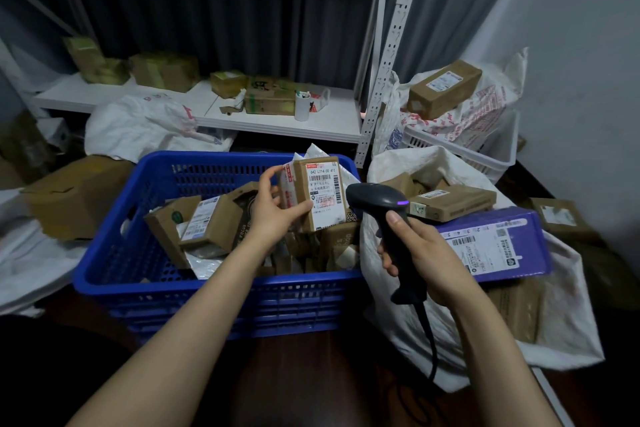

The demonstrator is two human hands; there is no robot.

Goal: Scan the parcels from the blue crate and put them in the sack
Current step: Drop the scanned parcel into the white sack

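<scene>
My left hand (273, 207) grips a small brown cardboard parcel (320, 193) upright above the blue crate (207, 284), its white barcode label facing me. My right hand (419, 250) holds a black handheld scanner (377, 205) by its grip, a purple light lit on its head, which points at the parcel from the right. The crate holds several more brown boxes (207, 222). To the right lies the open white sack (554, 322), with a purple box (498, 246) and brown boxes (453, 201) in it.
A white metal shelf (277, 122) behind the crate carries several boxes and a white cup. More white sacks (145, 129), a white basket (485, 156) with a brown box on top, and a large brown carton (76, 198) at left surround the crate. The scanner's cable hangs down.
</scene>
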